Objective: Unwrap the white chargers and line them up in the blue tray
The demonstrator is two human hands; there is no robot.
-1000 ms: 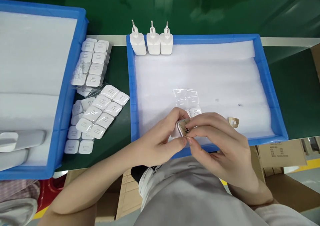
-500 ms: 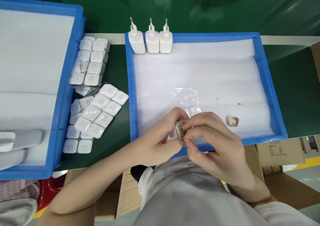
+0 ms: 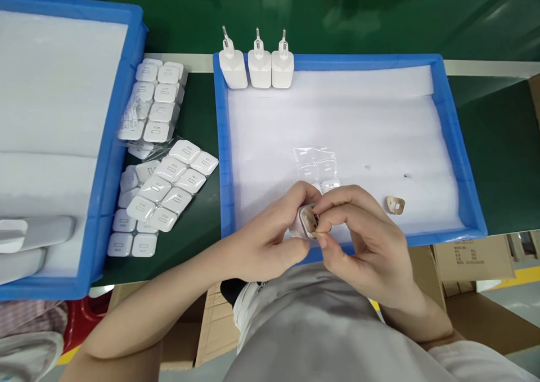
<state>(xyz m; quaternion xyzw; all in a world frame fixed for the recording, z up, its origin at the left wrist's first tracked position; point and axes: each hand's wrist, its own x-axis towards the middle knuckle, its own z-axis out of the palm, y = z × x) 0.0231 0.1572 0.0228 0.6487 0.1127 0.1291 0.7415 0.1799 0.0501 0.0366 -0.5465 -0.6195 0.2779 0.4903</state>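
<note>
My left hand (image 3: 270,230) is closed around a white charger body (image 3: 297,229), holding its open end toward the right. A tan piece (image 3: 309,219) with greenish marks shows in that end, possibly a backing film. My right hand (image 3: 363,241) has its thumb and fingertips pinched at the tan piece's right edge; the exact grip is partly hidden. Just beyond my hands, a clear plastic blister sheet (image 3: 315,160) lies on the white foam, with a couple of white caps (image 3: 329,185) at its near end. A loose tan piece (image 3: 395,205) with a cutout lies to the right.
Three white plug chargers (image 3: 259,70) stand at the far left rim of the blue tray (image 3: 459,145). Left of it, packs of white caps (image 3: 171,185) lie on the green table. Another blue tray (image 3: 113,117) at far left holds white chargers (image 3: 46,233).
My right fingertips have shifted slightly to the right, and more of the tan piece in the charger's end shows. The view has shifted a little.
</note>
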